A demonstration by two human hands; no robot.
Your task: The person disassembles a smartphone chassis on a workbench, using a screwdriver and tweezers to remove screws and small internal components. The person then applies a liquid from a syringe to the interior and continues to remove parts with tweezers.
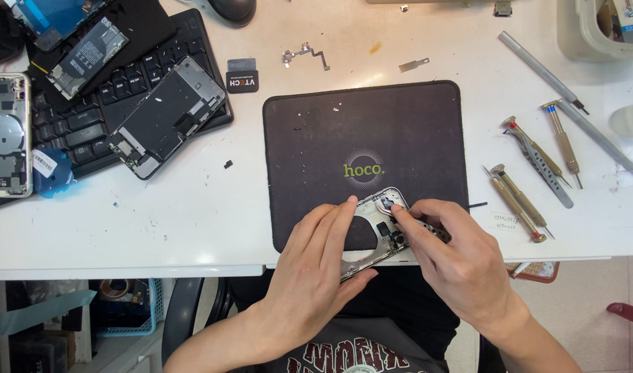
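The white counter (192, 214) carries a dark mat (316, 138) mid-frame. At the mat's lower edge lies the opened phone frame (372, 221); my left hand (316, 269) presses it flat, fingers spread. My right hand (454, 255) pinches metal tweezers (430, 231) over the camera corner. If the tweezers slip, I think they could tear a fine cable inside.

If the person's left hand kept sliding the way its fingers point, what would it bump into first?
The left hand points up and slightly right, fingertips on the opened phone frame. Past that lies only the dark work mat; its far edge comes next, as far as one view shows.
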